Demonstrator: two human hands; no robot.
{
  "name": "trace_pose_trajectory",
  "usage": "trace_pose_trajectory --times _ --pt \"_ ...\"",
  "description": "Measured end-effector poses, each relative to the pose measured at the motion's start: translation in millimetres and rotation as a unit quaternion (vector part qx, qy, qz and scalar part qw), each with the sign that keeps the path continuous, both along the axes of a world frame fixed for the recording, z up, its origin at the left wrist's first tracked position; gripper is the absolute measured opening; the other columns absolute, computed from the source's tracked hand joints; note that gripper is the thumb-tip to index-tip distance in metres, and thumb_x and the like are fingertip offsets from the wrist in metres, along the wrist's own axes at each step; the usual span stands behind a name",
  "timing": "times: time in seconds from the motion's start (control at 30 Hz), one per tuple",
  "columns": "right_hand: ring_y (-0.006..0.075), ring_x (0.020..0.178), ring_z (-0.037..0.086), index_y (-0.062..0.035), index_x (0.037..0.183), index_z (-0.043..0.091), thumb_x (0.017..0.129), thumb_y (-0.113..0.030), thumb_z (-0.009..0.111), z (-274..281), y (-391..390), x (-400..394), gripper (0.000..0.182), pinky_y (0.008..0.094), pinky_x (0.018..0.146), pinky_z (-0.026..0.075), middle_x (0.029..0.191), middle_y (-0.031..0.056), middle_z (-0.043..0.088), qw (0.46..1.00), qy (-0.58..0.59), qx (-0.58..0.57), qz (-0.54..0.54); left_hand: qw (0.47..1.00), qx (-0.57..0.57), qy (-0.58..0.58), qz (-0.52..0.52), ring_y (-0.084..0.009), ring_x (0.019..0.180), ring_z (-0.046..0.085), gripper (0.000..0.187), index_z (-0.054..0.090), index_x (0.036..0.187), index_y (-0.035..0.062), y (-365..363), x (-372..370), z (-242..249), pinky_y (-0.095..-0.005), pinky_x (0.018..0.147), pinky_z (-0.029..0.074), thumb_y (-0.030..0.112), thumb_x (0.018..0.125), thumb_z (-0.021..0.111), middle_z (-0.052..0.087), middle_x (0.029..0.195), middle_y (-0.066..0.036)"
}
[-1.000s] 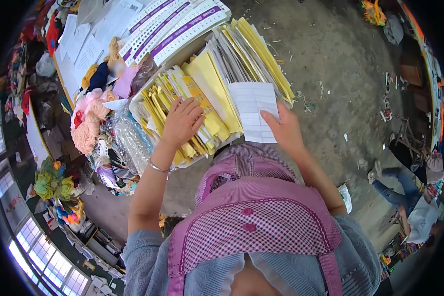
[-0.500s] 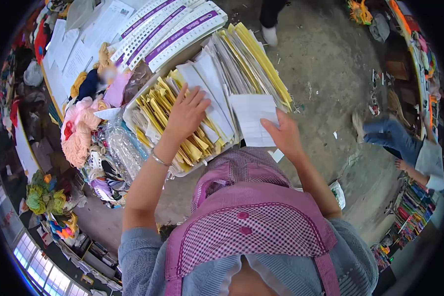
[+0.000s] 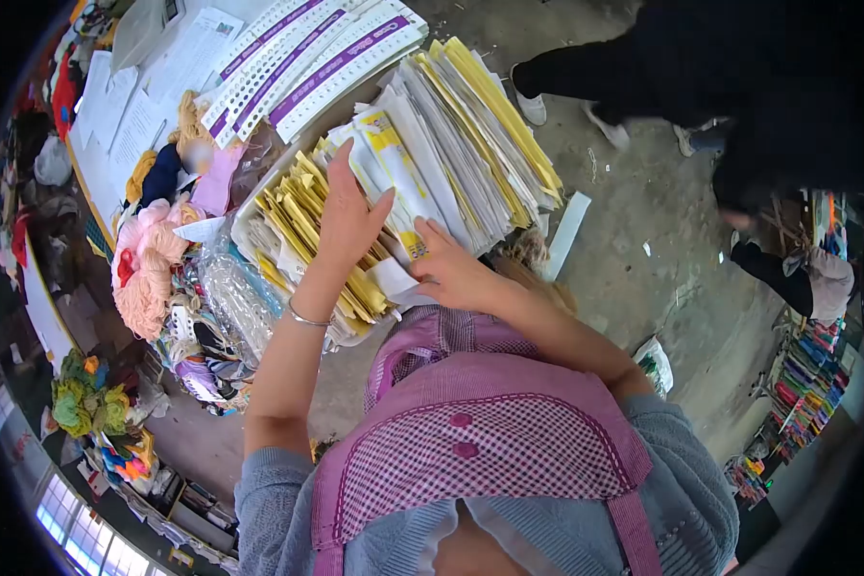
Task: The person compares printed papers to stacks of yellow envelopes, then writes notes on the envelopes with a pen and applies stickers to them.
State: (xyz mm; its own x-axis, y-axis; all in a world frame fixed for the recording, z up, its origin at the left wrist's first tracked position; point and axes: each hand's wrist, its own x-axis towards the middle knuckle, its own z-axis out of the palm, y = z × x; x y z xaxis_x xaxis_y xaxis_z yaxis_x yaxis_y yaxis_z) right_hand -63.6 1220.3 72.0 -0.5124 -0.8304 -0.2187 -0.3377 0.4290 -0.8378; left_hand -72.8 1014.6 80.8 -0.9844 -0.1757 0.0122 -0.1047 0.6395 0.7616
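Among the upright sheets (image 3: 422,154) in the tray (image 3: 245,216), the left hand (image 3: 348,216) spreads flat, parting them — the right hand (image 3: 451,274) pinches a sheet's lower edge; best keep that gap wide.

Two hands work at the papers: the left hand (image 3: 348,223) lies flat on the upright yellow sheets (image 3: 288,216), and the right hand (image 3: 451,274) pinches a paper at the near edge of the stack. One bracelet (image 3: 307,319) circles the left wrist. One box (image 3: 250,206) holds the yellow sheets, too many and too tightly packed to count. One leaning stack of white and yellow papers (image 3: 470,125) fills its right side. Four white strips with purple bands (image 3: 307,62) lie along the far edge. One loose white slip (image 3: 566,235) lies on the floor. One person in dark clothes (image 3: 739,86) stands at the upper right
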Motion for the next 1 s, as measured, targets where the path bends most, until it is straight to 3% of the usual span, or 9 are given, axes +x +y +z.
trace_pose_trajectory --times 0.33,0.4,0.6,0.67,0.7,0.77,0.83,0.93,1.0 --pt "0.0517 0.138 0.021 -0.0033 0.094 0.067 0.077 -0.016 0.074 4 0 -7 0.023 0.0476 0.114 0.024 0.146 0.0378 0.022 0.997 -0.056 -0.01 0.045 0.997 -0.076 0.032 -0.01 -0.0428 0.132 0.031 0.084 0.027 0.142 0.0024 5 -8 -4 -0.0496 0.108 0.031 0.002 0.07 0.07 0.03 0.143 -0.024" --pt "0.0515 0.138 0.021 -0.0031 0.094 0.067 0.077 -0.017 0.074 2 1 -8 0.023 0.0476 0.113 0.024 0.147 0.0373 0.021 0.997 -0.063 -0.015 0.037 0.966 -0.241 0.078 -0.041 -0.0418 0.135 0.029 0.08 0.035 0.14 0.0072 9 -14 13 -0.0507 0.11 0.028 0.003 0.068 0.071 0.029 0.145 -0.023" --pt "0.0499 0.137 0.024 -0.0035 0.095 0.066 0.078 -0.016 0.072 -3 5 -6 0.023 0.0471 0.113 0.026 0.147 0.0348 0.024 0.998 -0.047 -0.019 0.022 0.898 -0.34 0.061 -0.273 -0.0268 0.131 0.042 0.047 0.056 0.12 0.0122 6 -37 -1 -0.0483 0.115 0.026 0.006 0.074 0.06 0.055 0.128 -0.005" --pt "0.0413 0.124 0.048 -0.0033 0.098 0.065 0.08 -0.017 0.07 -12 13 -8 0.023 0.0441 0.103 0.039 0.133 0.0297 0.049 0.995 -0.019 -0.09 -0.049 0.899 -0.287 0.015 -0.331 -0.0259 0.127 0.046 0.039 0.057 0.113 0.0111 5 -36 -14 -0.0457 0.113 0.029 0.005 0.074 0.06 0.055 0.126 -0.006" --pt "0.0309 0.096 0.065 -0.0031 0.103 0.064 0.084 -0.016 0.066 28 17 -21 0.022 0.0371 0.087 0.049 0.108 0.0207 0.066 0.969 -0.179 -0.019 -0.17 0.909 -0.262 0.021 -0.325 -0.026 0.121 0.05 0.031 0.058 0.106 0.0096 3 -38 -5 -0.0439 0.11 0.034 0.006 0.075 0.06 0.058 0.12 -0.007" --pt "0.0247 0.081 0.066 -0.0025 0.108 0.062 0.088 -0.013 0.063 31 22 -20 0.022 0.0312 0.074 0.051 0.094 0.0166 0.068 0.916 -0.165 -0.054 -0.362 0.919 -0.243 0.037 -0.308 -0.0264 0.117 0.053 0.028 0.058 0.103 0.0088 -4 -36 -18 -0.0439 0.107 0.036 0.007 0.076 0.06 0.06 0.115 -0.007" --pt "0.0269 0.084 0.067 -0.001 0.11 0.063 0.091 -0.01 0.06 35 31 -22 0.021 0.0302 0.076 0.051 0.097 0.0185 0.067 0.907 -0.132 -0.054 -0.396 0.926 -0.228 0.046 -0.298 -0.0267 0.115 0.054 0.031 0.058 0.106 0.0084 -3 -32 -18 -0.0449 0.107 0.036 0.008 0.075 0.061 0.061 0.112 -0.008" --pt "0.0297 0.098 0.066 -0.0025 0.109 0.067 0.08 -0.002 0.063 48 34 -31 0.029 0.0346 0.079 0.052 0.106 0.0114 0.069 0.886 0.297 -0.075 -0.349 0.927 -0.223 0.051 -0.296 -0.027 0.115 0.054 0.03 0.058 0.106 0.0078 -3 -31 -19 -0.0447 0.107 0.036 0.007 0.076 0.061 0.06 0.111 -0.008" --pt "0.0258 0.108 0.063 -0.007 0.108 0.069 0.074 -0.003 0.062 63 31 -28 0.034 0.0361 0.081 0.05 0.111 0.0075 0.068 0.855 0.433 -0.033 -0.284 0.927 -0.225 0.062 -0.292 -0.0274 0.114 0.054 0.029 0.058 0.105 0.0075 -5 -26 -16 -0.0442 0.108 0.036 0.008 0.077 0.06 0.06 0.112 -0.008"
